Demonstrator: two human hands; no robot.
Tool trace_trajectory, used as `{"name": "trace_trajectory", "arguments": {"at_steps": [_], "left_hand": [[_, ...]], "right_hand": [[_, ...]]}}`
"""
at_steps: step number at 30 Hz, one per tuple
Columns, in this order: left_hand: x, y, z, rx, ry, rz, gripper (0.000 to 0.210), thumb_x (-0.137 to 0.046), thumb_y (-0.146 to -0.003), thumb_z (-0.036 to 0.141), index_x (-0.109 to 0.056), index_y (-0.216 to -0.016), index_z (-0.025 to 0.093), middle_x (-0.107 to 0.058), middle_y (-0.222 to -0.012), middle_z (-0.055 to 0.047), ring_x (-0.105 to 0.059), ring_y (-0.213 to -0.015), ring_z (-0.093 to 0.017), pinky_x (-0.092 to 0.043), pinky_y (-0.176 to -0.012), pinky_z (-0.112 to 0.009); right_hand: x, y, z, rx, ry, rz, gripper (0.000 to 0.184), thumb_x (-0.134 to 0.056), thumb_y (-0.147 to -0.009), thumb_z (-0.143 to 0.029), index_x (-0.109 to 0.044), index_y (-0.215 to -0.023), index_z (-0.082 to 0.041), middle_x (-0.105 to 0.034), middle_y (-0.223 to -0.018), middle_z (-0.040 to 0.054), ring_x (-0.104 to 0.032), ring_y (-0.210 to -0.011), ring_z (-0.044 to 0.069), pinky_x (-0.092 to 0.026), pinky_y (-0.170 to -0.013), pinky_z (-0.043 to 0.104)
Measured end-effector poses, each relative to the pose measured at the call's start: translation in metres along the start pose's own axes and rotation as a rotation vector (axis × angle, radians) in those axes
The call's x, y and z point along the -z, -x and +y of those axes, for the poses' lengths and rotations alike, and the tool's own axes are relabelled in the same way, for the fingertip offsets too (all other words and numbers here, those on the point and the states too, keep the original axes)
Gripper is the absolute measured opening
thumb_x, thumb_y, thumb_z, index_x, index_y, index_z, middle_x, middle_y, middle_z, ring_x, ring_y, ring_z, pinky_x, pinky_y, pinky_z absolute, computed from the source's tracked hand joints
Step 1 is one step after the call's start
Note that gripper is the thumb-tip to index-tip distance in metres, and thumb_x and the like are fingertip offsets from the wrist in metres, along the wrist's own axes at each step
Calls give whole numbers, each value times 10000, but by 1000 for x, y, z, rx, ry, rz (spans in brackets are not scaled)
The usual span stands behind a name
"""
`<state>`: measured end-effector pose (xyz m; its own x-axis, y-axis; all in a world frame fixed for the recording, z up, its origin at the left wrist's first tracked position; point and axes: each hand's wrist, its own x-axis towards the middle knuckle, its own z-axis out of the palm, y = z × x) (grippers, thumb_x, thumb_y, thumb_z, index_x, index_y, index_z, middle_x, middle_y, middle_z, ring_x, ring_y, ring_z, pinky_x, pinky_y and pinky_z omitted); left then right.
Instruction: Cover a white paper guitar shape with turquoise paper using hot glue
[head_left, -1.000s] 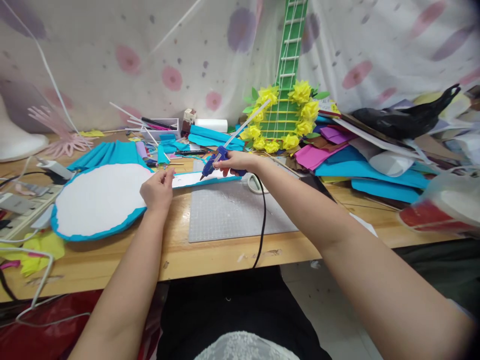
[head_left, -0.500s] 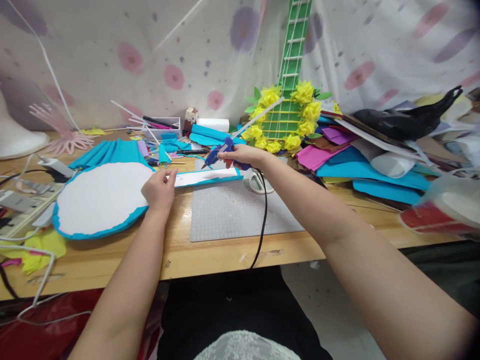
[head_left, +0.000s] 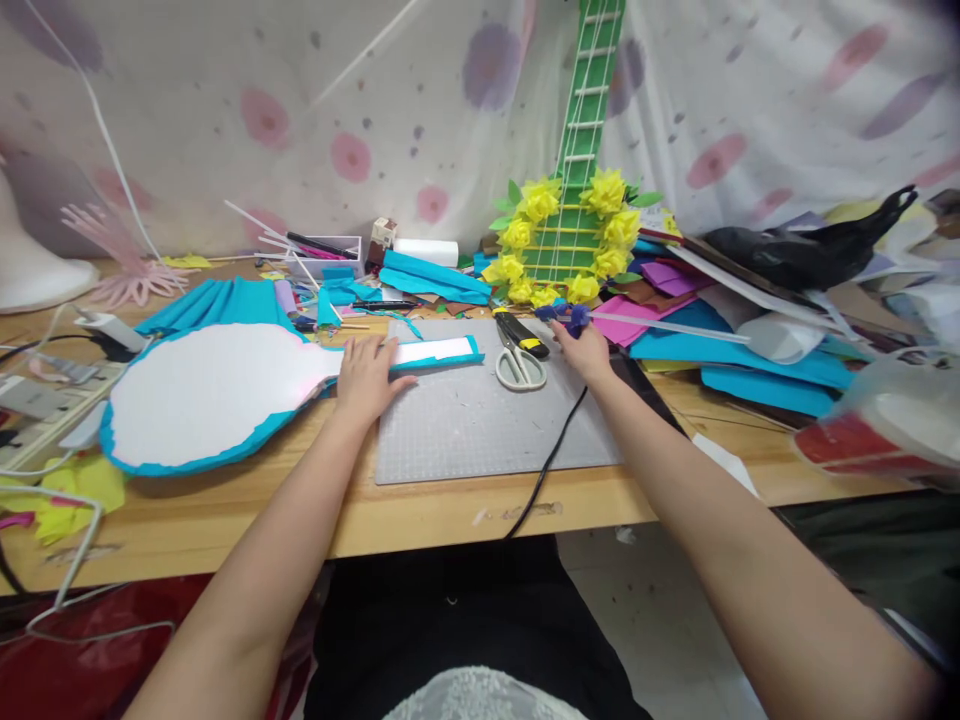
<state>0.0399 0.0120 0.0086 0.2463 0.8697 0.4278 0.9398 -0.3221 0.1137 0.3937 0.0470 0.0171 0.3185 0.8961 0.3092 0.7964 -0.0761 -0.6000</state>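
A white paddle-shaped piece with blue paper edging [head_left: 206,395] lies on the table to the left, its narrow neck [head_left: 450,349] reaching right over the mat. My left hand [head_left: 367,375] rests palm down across that neck, fingers stretched out and thumb apart. Beyond the far right part of the mat, my right hand [head_left: 585,350] holds a blue glue gun [head_left: 576,316], partly hidden by the fingers. A clear glue stick [head_left: 667,326] sticks out of the gun toward the right, and a black cord [head_left: 551,465] trails down to the table's front edge.
White-handled scissors [head_left: 520,370] and black-and-yellow pliers [head_left: 523,335] lie on the grey cutting mat [head_left: 480,440]. Behind stands a green guitar-shaped model with yellow paper flowers [head_left: 570,235]. Coloured sheets [head_left: 765,385] and a plastic cup [head_left: 862,430] are at right; a power strip [head_left: 67,420] is at left.
My right hand has moved right with the glue gun, away from the neck, uncovering the pliers and scissors. My left hand has shifted right and flattened onto the neck.
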Motion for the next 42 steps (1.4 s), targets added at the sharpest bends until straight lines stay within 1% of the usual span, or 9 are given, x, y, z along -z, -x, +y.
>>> {"name": "trace_trajectory", "arguments": {"at_steps": [4, 8, 15, 19, 22, 26, 30, 35, 42], "left_hand": [[2, -2, -13, 21, -90, -14, 597, -629, -728, 548, -541, -1196, 188, -581, -1184, -149, -498, -1132, -319, -175, -1090, -519], [5, -5, -24, 2, -92, -51, 490, -606, -753, 534, -588, -1100, 188, -604, -1074, -139, -505, -1082, -311, -308, -1009, -459], [7, -11, -39, -34, -53, -44, 432, -653, -723, 507, -612, -1053, 230, -593, -1061, -103, -507, -1059, -289, -376, -909, -384], [10, -11, -40, -18, -40, -28, 472, -659, -724, 489, -602, -1111, 224, -583, -1115, -106, -497, -1082, -293, -371, -925, -392], [11, -9, -38, -12, -49, -59, 482, -640, -739, 492, -600, -1127, 209, -580, -1119, -114, -485, -1096, -301, -360, -942, -405], [12, -5, -41, -30, -52, -92, 504, -606, -759, 516, -594, -1152, 201, -582, -1119, -117, -480, -1105, -301, -354, -956, -408], [13, -5, -50, -51, -11, -115, 580, -597, -748, 556, -572, -1197, 191, -576, -1173, -116, -478, -1128, -293, -361, -966, -396], [16, -4, -51, -59, 25, -106, 574, -575, -757, 565, -584, -1191, 189, -589, -1153, -113, -487, -1119, -290, -363, -974, -401], [11, 0, -39, -75, 1, -111, 574, -618, -726, 544, -603, -1173, 183, -603, -1168, -115, -484, -1153, -296, -227, -1089, -490]], "right_hand": [[-5, 8, 4, -123, 38, 31, 456, -524, -836, -450, -606, -1112, -96, -653, -1070, 186, -597, -1027, 292, -445, -847, 390], [-7, 5, 4, -159, 79, -7, 461, -529, -832, -458, -585, -1113, -97, -640, -1091, 187, -588, -1041, 292, -436, -860, 377], [19, 31, 2, -108, 386, 92, 512, -649, -728, -473, -518, -1032, -83, -589, -1086, 238, -526, -1080, 351, -399, -880, 434], [25, 59, -22, 35, 365, -209, 327, -542, -823, -491, -541, -920, -179, -648, -912, 110, -611, -877, 241, -435, -731, 323], [15, 66, -45, 165, 426, -359, 390, -534, -830, -507, -550, -1010, -162, -652, -1024, 138, -610, -957, 244, -431, -767, 305], [2, 56, -66, 140, 606, -468, 508, -535, -821, -516, -557, -1090, -85, -639, -1079, 215, -616, -1006, 285, -445, -770, 316], [6, 38, -73, 142, 698, -607, 351, -574, -778, -383, -638, -999, -118, -667, -1046, 182, -637, -954, 277, -450, -697, 296], [27, 22, -56, 104, 401, -787, 179, -556, -750, -296, -652, -825, -166, -692, -842, 69, -637, -794, 202, -420, -618, 248], [31, 28, -49, 445, 178, -777, 603, -683, -639, -524, -529, -1101, -170, -645, -1039, 80, -594, -863, 202, -400, -660, 252]]}}
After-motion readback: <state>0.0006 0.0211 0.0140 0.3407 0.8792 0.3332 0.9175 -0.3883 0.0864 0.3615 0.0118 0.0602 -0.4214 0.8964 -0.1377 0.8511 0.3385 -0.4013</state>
